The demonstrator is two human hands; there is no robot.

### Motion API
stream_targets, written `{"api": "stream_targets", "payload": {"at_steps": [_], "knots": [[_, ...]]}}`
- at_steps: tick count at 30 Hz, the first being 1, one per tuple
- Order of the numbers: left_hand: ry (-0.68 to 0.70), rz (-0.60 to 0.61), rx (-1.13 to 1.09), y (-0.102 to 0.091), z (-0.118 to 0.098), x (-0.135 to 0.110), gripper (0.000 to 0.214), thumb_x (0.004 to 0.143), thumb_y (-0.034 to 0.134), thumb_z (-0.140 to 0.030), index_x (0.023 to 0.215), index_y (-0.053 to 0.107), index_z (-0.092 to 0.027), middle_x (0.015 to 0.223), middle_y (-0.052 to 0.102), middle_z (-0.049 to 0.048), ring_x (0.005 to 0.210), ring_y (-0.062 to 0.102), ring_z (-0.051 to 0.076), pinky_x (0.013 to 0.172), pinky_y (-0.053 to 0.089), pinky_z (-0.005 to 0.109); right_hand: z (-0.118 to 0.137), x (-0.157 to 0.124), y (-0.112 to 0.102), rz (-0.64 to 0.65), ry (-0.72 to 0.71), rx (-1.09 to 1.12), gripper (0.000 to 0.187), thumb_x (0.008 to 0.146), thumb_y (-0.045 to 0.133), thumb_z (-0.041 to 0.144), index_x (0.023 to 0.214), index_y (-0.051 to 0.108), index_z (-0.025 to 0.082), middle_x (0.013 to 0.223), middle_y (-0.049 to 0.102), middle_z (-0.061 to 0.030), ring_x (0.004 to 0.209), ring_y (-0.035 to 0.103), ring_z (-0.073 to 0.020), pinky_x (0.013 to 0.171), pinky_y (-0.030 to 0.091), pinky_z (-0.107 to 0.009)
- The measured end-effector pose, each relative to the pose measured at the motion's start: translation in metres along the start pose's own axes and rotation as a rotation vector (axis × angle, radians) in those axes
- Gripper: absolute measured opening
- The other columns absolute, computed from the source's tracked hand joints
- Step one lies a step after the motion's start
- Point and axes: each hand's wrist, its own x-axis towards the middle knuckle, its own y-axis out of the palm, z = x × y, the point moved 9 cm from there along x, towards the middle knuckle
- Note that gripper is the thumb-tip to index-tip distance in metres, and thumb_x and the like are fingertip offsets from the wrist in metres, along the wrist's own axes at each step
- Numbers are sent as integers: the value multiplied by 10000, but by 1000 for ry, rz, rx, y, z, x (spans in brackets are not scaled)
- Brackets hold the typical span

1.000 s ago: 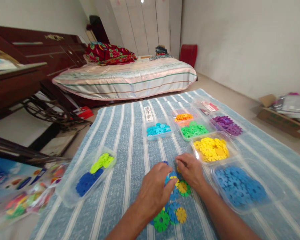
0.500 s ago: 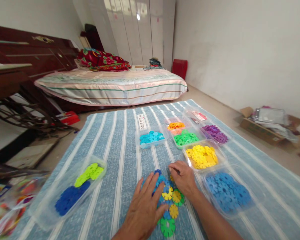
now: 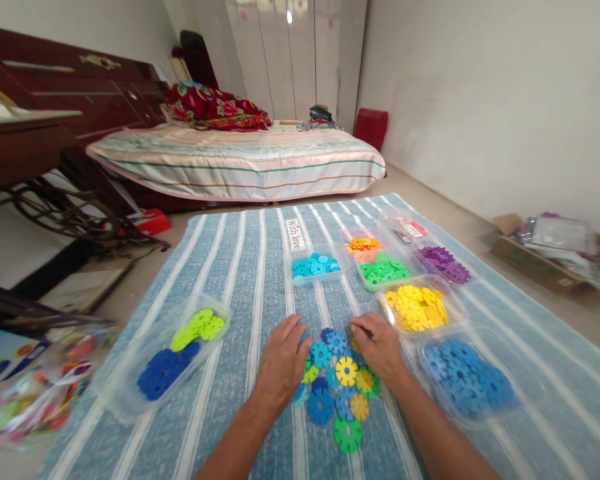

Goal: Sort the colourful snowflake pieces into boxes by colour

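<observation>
Several slotted plastic flower discs (image 3: 347, 371) in blue, yellow and green lie in a cluster on the striped cloth, some of them overlapping or joined. My left hand (image 3: 281, 358) rests at the cluster's left edge, its thumb apart from the fingers, with a bit of blue disc showing in the gap. At the upper right edge is my right hand (image 3: 379, 347), fingers curled in a pinch beside a yellow disc it partly covers. What its fingertips hold, if anything, is hidden. A green disc (image 3: 348, 435) forms the near end of the cluster.
Right of my hands are tubs of yellow discs (image 3: 416, 308) and blue discs (image 3: 467, 380). Beyond stand light-blue (image 3: 316, 265), green (image 3: 384, 269), orange (image 3: 363, 245) and purple (image 3: 443, 263) discs. A long tub (image 3: 125, 400) at left holds lime and dark-blue discs.
My left hand has drawn back from over the cluster to its left edge, uncovering several discs. The right hand keeps its curled pose. The whole view has shifted slightly.
</observation>
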Motion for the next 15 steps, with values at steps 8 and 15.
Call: {"api": "stream_targets", "payload": {"at_steps": [8,15], "knots": [[71,267,-76,14,-30,-14,660,734,582,-525,1283,465,-178,1407,394,147,1320,305,314,1064,269,533,1,-3,2,53,-37,-57,169,821,503,256,847,664,208,768,636,-17,764,563,-159,704,435,-287],[50,160,-128,10,-36,-12,334,819,505,-282,1127,571,-169,1287,528,116,1257,403,250,1052,320,461,24,-20,10,267,-140,-224,297,734,637,291,1009,648,178,1041,628,-80,986,532,-219,885,423,-372]]}}
